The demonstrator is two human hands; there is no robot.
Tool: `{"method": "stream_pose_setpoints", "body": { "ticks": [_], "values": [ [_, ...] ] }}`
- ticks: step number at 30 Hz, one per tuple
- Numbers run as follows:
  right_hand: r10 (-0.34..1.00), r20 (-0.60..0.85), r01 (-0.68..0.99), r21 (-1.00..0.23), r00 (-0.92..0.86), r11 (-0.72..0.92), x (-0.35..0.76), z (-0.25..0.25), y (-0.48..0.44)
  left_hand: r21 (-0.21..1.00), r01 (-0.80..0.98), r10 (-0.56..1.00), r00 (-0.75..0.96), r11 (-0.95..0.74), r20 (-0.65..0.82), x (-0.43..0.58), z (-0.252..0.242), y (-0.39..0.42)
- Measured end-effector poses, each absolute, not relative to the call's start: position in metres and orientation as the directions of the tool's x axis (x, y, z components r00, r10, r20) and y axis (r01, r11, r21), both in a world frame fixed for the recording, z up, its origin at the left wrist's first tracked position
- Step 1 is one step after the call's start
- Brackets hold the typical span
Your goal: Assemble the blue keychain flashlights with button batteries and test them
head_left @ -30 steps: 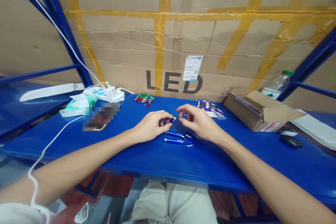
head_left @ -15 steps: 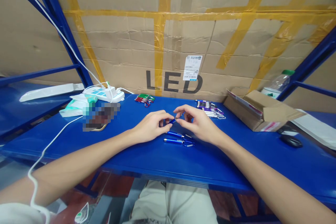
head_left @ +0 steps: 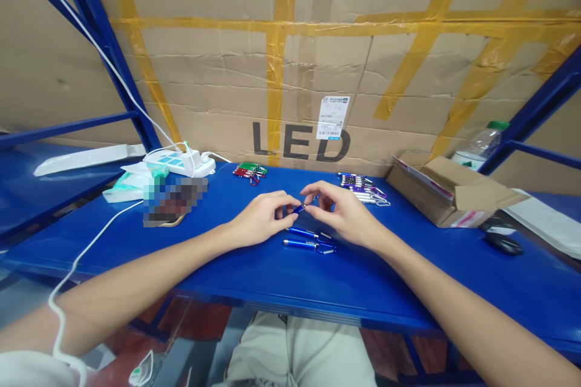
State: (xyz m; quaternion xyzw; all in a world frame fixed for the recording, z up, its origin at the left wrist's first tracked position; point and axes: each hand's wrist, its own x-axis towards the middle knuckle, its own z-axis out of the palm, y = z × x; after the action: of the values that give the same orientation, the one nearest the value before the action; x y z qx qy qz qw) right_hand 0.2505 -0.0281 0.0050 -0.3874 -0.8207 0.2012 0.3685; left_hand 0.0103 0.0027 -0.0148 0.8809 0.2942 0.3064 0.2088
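Observation:
Over the middle of the blue table, my left hand is closed on a small blue keychain flashlight, tilted up to the right. Thumb and forefinger of my right hand pinch its right end; the curled fingers partly hide it. Just below the hands lie two more blue flashlights, an upper one and a lower one, each with a carabiner clip at its right end. Behind my right hand are several purple, dark and silver flashlights in a row. A group of red and green ones lies farther left.
A power strip, a tissue pack and a blurred-out phone-like object are on the left. At right stand an open cardboard box, a black mouse and a plastic bottle. A large carton backs the table.

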Motion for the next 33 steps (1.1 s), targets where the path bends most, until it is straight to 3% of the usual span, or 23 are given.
{"method": "stream_pose_setpoints", "body": {
  "ticks": [5,10,13,33],
  "values": [
    [0.801,0.502,0.594,-0.550,-0.327,0.587,0.260,0.002,-0.017,0.566,0.397,0.666,0.619,-0.723,0.417,0.011,-0.014,0.003],
    [0.782,0.498,0.810,-0.236,-0.374,0.537,0.279,-0.017,0.003,0.611,0.405,0.703,0.598,-0.680,0.386,0.011,-0.012,0.001],
    [0.790,0.422,0.833,-0.129,-0.445,0.538,0.284,-0.028,0.008,0.609,0.413,0.708,0.593,-0.677,0.384,0.011,-0.011,0.001],
    [0.801,0.314,0.808,-0.145,-0.510,0.571,0.272,-0.021,-0.002,0.617,0.415,0.715,0.588,-0.668,0.379,0.011,-0.012,0.003]
  ]
}}
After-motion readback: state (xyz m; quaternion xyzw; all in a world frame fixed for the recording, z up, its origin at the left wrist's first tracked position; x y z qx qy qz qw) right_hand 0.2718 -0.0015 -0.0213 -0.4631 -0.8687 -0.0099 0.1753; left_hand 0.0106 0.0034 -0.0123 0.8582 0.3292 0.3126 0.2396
